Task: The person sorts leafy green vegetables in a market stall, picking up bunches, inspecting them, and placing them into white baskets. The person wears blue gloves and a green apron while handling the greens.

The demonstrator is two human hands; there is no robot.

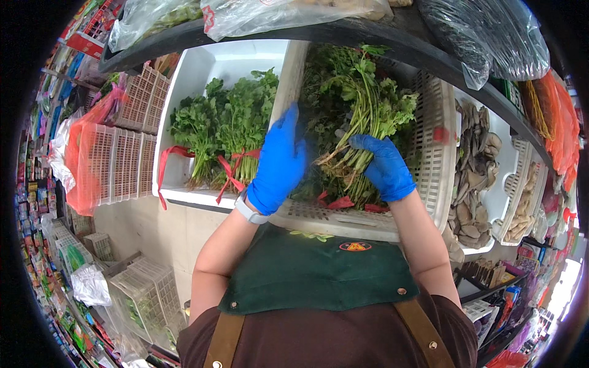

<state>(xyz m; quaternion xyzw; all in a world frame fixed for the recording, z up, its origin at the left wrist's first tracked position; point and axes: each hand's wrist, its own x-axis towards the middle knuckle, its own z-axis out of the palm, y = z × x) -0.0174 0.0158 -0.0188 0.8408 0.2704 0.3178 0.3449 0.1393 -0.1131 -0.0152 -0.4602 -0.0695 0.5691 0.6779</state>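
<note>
My right hand (385, 167), in a blue glove, is closed around the lower stems of a loose bunch of coriander (362, 104). Its brown roots point down to the left and its leaves fan upward. This bunch is over a pale plastic crate (438, 153) holding more greens and pieces of red tie (337, 202). My left hand (279, 162), also gloved in blue, is at the crate's left side with fingers stretched up and thumb apart; nothing shows in it. To its left, a white foam box (215, 58) holds coriander bunches (245, 116) tied with red ribbon (232, 172).
A dark shelf edge (343, 32) with plastic bags crosses above the crates. Grey mushrooms (471, 178) lie in a white box at right. Stacked crates (116, 162) with an orange mesh bag (84, 162) stand at left, another crate (147, 297) on the floor.
</note>
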